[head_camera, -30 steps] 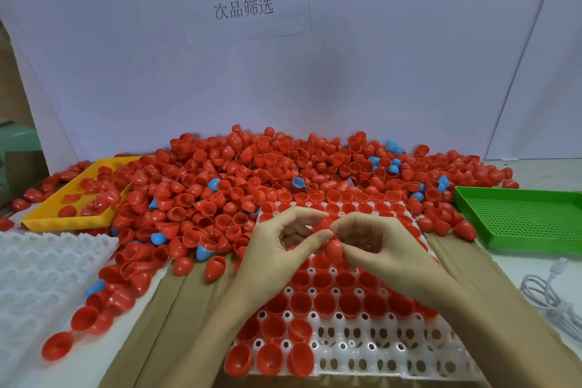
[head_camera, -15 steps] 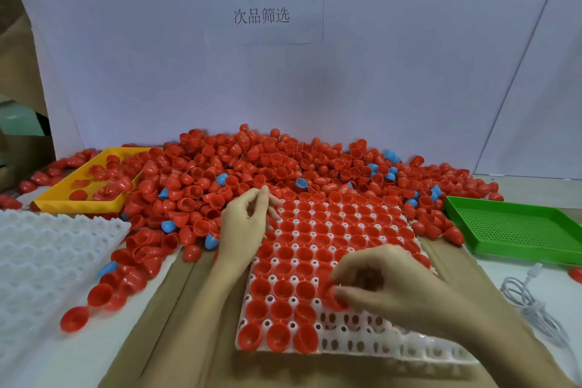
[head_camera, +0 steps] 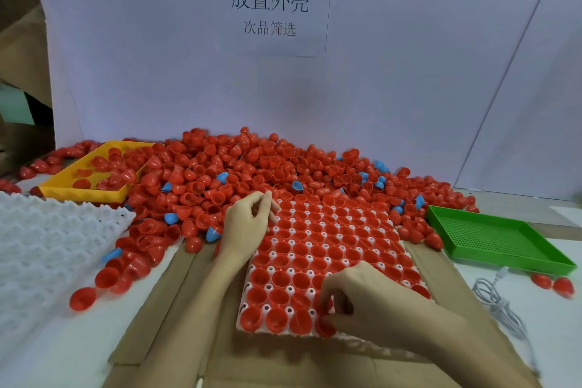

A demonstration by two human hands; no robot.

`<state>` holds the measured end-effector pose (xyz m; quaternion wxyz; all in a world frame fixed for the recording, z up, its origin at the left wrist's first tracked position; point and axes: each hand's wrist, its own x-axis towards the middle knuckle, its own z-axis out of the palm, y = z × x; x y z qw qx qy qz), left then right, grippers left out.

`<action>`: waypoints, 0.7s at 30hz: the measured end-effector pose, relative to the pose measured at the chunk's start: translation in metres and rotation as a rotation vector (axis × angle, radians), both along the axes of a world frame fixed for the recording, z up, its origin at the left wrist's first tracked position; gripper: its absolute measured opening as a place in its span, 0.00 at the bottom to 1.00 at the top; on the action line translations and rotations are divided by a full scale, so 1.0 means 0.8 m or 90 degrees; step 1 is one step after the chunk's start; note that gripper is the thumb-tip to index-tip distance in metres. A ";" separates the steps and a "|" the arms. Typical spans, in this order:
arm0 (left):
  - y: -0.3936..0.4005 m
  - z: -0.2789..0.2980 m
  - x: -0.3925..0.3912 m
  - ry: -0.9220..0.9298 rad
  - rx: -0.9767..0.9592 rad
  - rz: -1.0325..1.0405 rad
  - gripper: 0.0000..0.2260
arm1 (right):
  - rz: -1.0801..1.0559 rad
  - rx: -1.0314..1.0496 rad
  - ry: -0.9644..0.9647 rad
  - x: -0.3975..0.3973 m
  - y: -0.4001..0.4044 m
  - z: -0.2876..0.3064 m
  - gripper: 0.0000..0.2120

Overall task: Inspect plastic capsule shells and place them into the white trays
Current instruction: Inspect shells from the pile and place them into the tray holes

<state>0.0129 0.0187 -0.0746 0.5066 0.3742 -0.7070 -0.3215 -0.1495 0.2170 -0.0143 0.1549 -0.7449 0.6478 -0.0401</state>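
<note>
A white tray (head_camera: 310, 258) lies on cardboard in front of me, most of its cells filled with red capsule shells. My right hand (head_camera: 368, 299) is at the tray's near row, fingers curled round a red shell (head_camera: 326, 326) that it holds at a cell. At the tray's far left corner, my left hand (head_camera: 248, 223) rests with loosely bent fingers at the edge of the shell pile (head_camera: 252, 167); I cannot see anything in it. The pile of loose red shells, with a few blue ones, spreads behind the tray.
An empty white tray (head_camera: 47, 249) lies at the left. A yellow bin (head_camera: 78, 189) with some red shells sits at the back left. A green perforated tray (head_camera: 500, 239) stands at the right, with a white cable (head_camera: 500, 302) and two stray shells (head_camera: 554, 285) near it.
The hands were together over the tray holding a shell. They have parted: my right hand came down with a shell to the near row, my left hand went back to the pile's edge.
</note>
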 end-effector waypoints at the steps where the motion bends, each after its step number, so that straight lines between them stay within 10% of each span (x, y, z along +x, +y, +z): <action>1: 0.000 0.001 0.001 0.001 0.000 0.002 0.16 | -0.001 0.001 -0.007 -0.002 0.000 0.004 0.09; 21: 0.005 0.014 0.005 0.004 -0.002 0.006 0.16 | 0.074 -0.070 -0.126 0.011 -0.025 -0.025 0.12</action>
